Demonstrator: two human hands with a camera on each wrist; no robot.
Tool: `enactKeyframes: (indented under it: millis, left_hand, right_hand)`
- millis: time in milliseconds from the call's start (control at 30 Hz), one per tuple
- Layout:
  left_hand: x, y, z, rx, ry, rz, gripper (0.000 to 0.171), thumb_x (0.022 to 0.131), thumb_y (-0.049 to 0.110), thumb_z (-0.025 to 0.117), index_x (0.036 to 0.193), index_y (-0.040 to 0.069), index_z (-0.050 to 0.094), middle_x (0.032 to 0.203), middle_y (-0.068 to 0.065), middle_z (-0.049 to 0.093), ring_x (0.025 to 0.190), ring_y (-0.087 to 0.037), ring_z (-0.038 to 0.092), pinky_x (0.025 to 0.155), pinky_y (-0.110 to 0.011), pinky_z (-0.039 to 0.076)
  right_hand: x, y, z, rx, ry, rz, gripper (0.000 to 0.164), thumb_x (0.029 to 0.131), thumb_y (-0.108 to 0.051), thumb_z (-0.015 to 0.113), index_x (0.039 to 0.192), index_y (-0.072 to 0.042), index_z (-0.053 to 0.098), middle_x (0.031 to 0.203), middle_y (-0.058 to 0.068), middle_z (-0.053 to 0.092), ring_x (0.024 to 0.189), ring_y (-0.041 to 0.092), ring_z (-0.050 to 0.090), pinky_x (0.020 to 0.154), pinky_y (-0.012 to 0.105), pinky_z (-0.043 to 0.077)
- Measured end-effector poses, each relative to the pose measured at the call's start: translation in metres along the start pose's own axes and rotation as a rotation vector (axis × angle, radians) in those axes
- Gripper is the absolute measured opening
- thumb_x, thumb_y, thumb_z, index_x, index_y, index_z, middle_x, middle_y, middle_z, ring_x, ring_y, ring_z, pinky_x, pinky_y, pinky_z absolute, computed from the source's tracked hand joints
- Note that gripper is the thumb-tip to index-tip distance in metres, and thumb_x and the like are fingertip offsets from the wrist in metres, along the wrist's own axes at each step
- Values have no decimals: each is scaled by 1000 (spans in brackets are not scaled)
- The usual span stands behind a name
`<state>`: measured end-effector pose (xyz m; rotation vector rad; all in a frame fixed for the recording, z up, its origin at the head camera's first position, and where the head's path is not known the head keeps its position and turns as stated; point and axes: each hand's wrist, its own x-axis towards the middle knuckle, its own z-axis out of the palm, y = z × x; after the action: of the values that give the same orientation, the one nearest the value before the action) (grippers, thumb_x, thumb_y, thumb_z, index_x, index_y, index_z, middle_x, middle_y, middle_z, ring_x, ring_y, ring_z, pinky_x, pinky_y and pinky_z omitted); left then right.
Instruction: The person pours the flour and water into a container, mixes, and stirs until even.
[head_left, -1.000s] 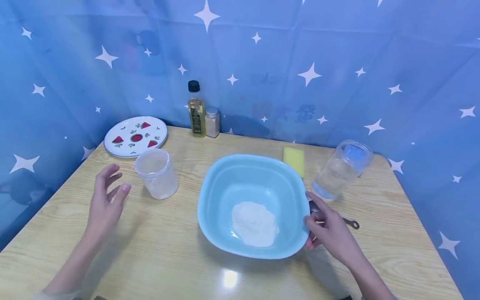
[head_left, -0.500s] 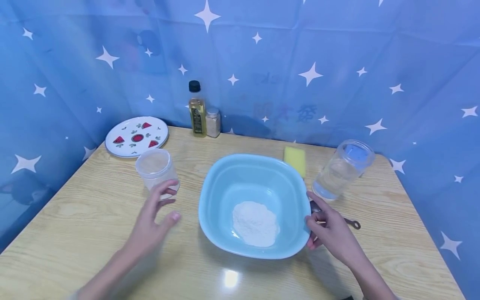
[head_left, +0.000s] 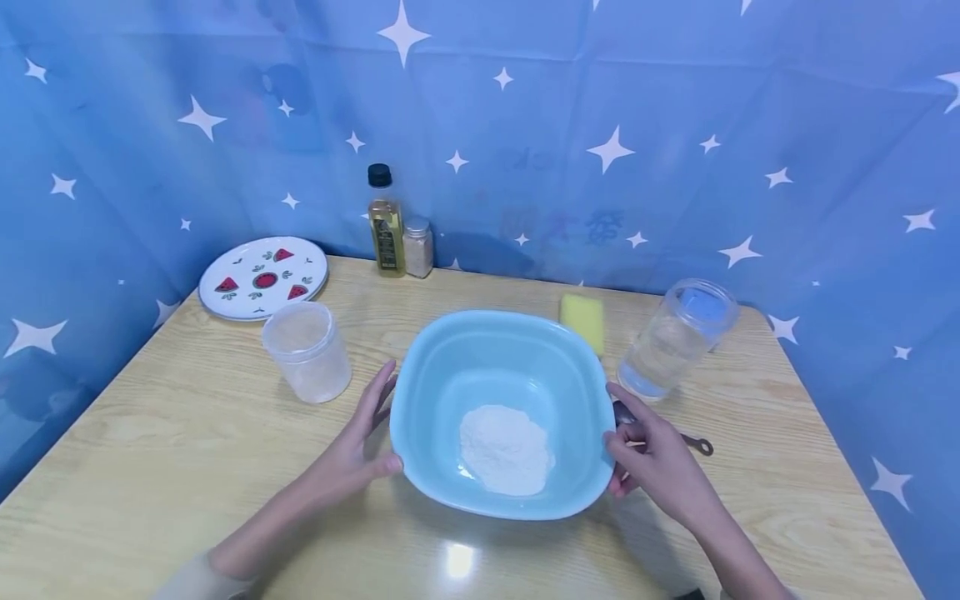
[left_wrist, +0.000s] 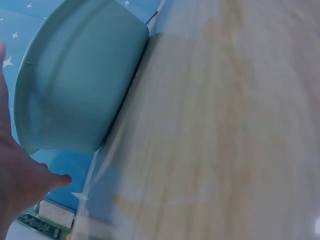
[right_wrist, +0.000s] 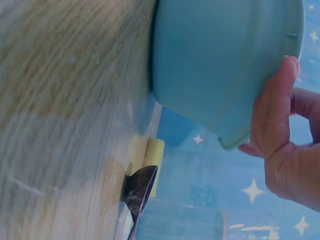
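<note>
A light-blue plastic basin (head_left: 502, 329) stands on the table with a heap of white powder (head_left: 506, 450) in it. At its right rim my right hand (head_left: 656, 462) grips the edge, some fingers bent under it; the right wrist view shows fingers (right_wrist: 275, 107) against the outer wall below the rim. My left hand (head_left: 348, 458) is at the left rim, fingers spread and thumb tip right at the edge. In the left wrist view that hand (left_wrist: 22, 175) lies beside the basin's outer wall. A dark measuring spoon (head_left: 697, 445) lies partly hidden behind my right hand.
A frosted tub (head_left: 315, 367) stands left of the basin, before a watermelon-patterned plate (head_left: 247, 304). An oil bottle (head_left: 386, 237) and a small shaker jar (head_left: 417, 250) are at the back. A yellow sponge (head_left: 582, 321) and a clear jar of liquid (head_left: 663, 354) stand at right.
My left hand has moved right, from beside the frosted tub to the basin's left rim. My right hand has stayed on the right rim, and the basin holds its place.
</note>
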<state>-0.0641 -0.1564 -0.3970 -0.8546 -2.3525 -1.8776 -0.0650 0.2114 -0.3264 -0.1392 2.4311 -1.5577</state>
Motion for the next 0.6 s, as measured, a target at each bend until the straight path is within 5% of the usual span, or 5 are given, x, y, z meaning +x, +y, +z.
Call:
enactKeyframes:
  millis: [200, 400, 600]
  left_hand:
    - [2, -4, 2, 5, 11, -57, 103, 79, 39, 73, 151, 25, 2, 155, 1, 1, 139, -21, 11, 109, -30, 21]
    - [4, -7, 4, 4, 27, -77, 104, 77, 38, 75, 151, 23, 4, 155, 6, 10, 138, -20, 19, 105, -51, 24]
    - [8, -13, 7, 9, 32, -49, 103, 77, 45, 73, 151, 22, 6, 154, 4, 12, 137, -28, 20, 102, -57, 25]
  right_hand:
    - [1, 0, 2, 3, -2, 2, 64, 93, -7, 53, 148, -7, 21, 72, 14, 55, 51, 27, 60, 49, 37, 54]
    - [0, 1, 0, -33, 8, -17, 64, 92, -8, 55, 147, -6, 22, 71, 13, 56, 51, 25, 60, 49, 36, 54]
    - [-1, 3, -6, -142, -11, -73, 64, 93, -15, 56, 147, -4, 24, 70, 8, 58, 51, 20, 59, 48, 33, 53]
